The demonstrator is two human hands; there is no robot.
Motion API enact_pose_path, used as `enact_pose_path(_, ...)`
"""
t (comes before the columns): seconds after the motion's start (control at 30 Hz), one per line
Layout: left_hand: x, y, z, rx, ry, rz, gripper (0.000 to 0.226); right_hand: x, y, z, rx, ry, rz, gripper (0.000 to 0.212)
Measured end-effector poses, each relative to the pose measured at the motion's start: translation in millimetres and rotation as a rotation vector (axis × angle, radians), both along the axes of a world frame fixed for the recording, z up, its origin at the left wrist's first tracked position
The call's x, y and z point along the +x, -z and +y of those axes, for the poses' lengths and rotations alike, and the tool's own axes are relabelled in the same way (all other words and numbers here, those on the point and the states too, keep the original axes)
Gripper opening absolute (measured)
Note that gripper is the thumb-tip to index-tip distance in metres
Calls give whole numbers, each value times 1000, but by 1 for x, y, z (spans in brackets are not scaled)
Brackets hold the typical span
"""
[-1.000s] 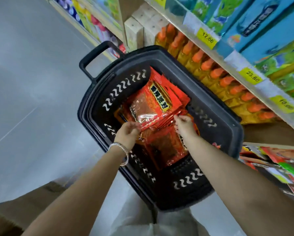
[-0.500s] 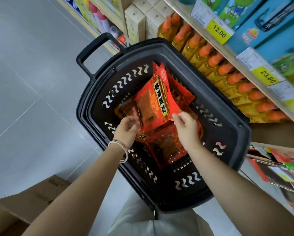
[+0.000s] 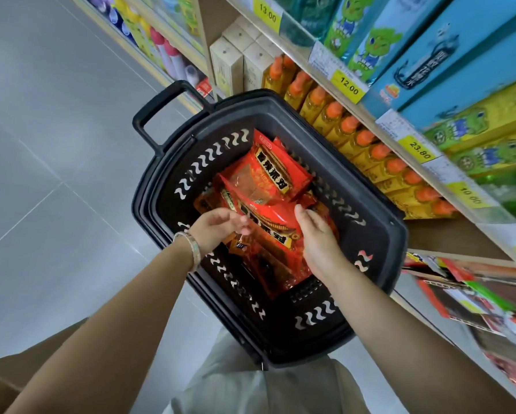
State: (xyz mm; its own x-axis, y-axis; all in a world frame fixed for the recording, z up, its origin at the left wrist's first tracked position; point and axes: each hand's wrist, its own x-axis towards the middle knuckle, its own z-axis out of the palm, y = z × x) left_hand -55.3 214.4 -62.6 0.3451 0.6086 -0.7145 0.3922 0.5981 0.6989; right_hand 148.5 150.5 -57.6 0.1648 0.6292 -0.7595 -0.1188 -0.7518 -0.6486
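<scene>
Left hand point(image 3: 218, 228) hovers, fingers loosely spread, over the red snack packets point(image 3: 268, 186) piled in the black basket point(image 3: 382, 210); blur probably hides any contact. Right hand point(image 3: 318, 239) lies flat, fingers together, on the packets' right side.

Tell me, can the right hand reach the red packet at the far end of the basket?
Probably yes. The right hand rests on a nearer packet, and the far red packet lies uncovered on top in the open basket.
</scene>
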Motion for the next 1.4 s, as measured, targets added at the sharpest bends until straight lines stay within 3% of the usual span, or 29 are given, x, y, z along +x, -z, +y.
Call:
enact_pose_path(0.03, 1, 4, -2, 20, -36, 20, 44, 0, 4, 0, -34, -16, -12, 68)
enact_pose_path(0.13, -2, 15, -2, 1, -158, -37, 85, 3, 20, -1, -125, -37, 111, 69)
enact_pose_path(0.27, -6, 28, 0, -76, -6, -72, 54, 6, 38, 0, -216, -11, 146, 55)
enact_pose_path(0.37, -5, 39, -4, -15, -184, 110, 29, 17, 50, 12, -201, 93, 77, 22)
enact_pose_path(0.43, -5, 49, -8, 58, -221, 277, 18, 28, 60, 26, -164, 175, -29, 13)
enact_pose_path(0.5, -2, 57, -8, 111, -242, 394, 14, 37, 74, 42, -139, 209, -134, 19)
enact_pose_path(0.63, 2, 70, -6, 75, -258, 476, 17, 36, 103, 71, -162, 67, -344, 43)
enact_pose_path(0.83, 4, 72, -8, 53, -220, 431, 20, 26, 121, 84, -153, 31, -589, 37)
enact_pose_path(1.07, 7, 49, -18, 106, -148, 384, 14, 30, 82, 26, -76, -274, -751, 30)
enact_pose_path(1.2, 4, 26, -34, 177, -143, 355, 15, 34, 49, -21, -48, -141, -820, 27)
enact_pose_path(1.4, 1, -20, -61, 264, -208, 300, 17, 42, -7, -91, 166, 120, -838, 21)
